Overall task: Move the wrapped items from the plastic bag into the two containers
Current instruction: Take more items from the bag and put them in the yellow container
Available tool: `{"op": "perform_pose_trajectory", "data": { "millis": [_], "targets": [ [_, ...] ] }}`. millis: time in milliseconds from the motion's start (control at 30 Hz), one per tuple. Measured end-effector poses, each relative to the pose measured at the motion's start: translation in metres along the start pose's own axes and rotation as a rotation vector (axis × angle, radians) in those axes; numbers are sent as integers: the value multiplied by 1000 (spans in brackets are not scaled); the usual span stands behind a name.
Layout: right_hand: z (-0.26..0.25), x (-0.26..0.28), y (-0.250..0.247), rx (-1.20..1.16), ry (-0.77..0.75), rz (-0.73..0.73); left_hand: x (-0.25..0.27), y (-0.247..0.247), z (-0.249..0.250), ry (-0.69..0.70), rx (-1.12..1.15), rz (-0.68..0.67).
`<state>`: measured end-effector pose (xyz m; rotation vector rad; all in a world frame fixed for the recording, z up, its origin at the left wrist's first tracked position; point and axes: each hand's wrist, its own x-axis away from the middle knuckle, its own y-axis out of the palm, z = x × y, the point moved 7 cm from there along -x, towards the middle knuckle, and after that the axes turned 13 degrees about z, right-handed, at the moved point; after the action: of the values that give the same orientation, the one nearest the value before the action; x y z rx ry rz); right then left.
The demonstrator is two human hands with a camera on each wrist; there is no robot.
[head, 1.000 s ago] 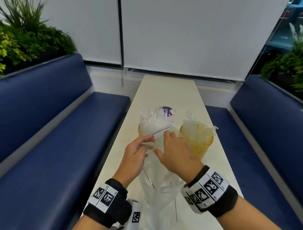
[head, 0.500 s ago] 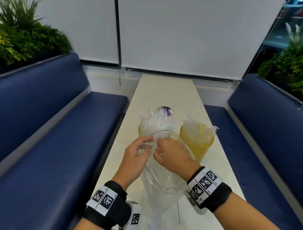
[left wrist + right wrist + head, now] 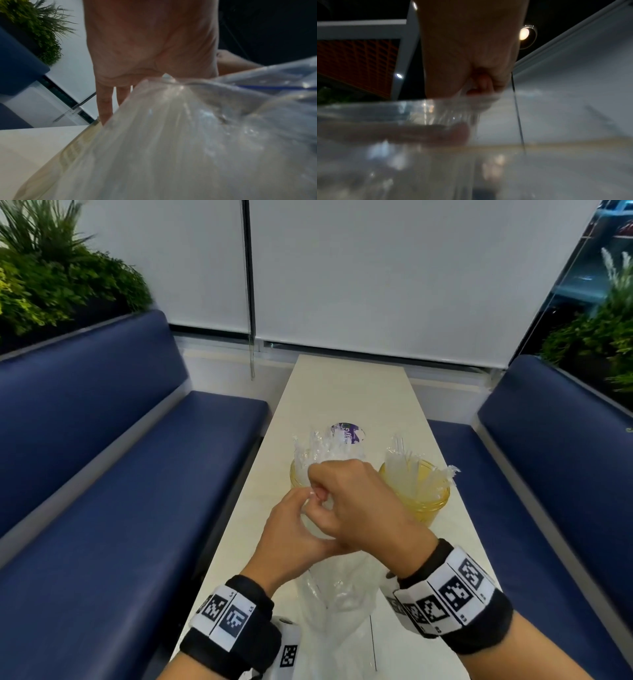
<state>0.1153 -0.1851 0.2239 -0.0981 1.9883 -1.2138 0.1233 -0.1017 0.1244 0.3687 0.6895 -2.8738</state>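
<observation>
We are pinching the clear plastic zip bag (image 3: 337, 607) at its mouth, left hand (image 3: 291, 529) and right hand (image 3: 356, 498) together, just before two amber jars (image 3: 419, 491) holding wrapped items (image 3: 322, 453). Bag looks near-empty; next, checking it.

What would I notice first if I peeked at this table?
Two hands meet in the middle of the table: the left hand and right hand pinch the top of a clear plastic bag. Just behind them stand two yellow containers, one on the left and one on the right, both stuffed with wrapped items.
</observation>
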Motion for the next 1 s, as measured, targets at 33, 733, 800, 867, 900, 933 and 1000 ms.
{"op": "perform_pose_trajectory", "data": {
  "millis": [33,733,800,867,900,933,1000],
  "targets": [
    [-5,0,-1,-5,-29,19,-1,3,5,50,-73,5],
    [19,26,20,-162,332,187,5,1,19,51,25,75],
    [16,21,11,-193,316,213,7,-1,18,35,42,38],
    [13,13,-6,-212,282,254,10,-1,6,-97,208,13],
    [12,9,-19,-209,260,296,10,-2,-1,-143,232,22],
    [11,4,-33,-201,242,349,10,-3,-4,-158,212,34],
    [8,-3,-65,-205,219,449,9,-6,-10,-161,185,58]
  ]
}}
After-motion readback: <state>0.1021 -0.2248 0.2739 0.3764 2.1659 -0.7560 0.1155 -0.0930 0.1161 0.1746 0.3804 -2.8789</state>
